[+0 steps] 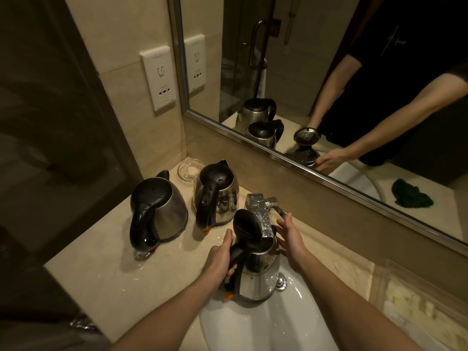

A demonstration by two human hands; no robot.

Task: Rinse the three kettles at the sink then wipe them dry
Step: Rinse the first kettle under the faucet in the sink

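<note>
Held kettle (255, 274) upright over sink (266, 325), right under tap (260, 216), lid flipped open. Left hand (219, 262) wrapped round its black handle, thumb pointing up. Right hand (291, 239) wide, fingers straight and spread, just right of tap beside kettle rim; contact unclear. Middle kettle (222, 196) on worktop (114, 274) just left of tap, lid closed, droplets on it. Far kettle (164, 206) further left of tap, well apart from sink. Glass dish (190, 171) behind both, left of tap.

Wet counter (101, 274): two kettles (158, 211) (217, 196), glass dish (190, 171)
</note>
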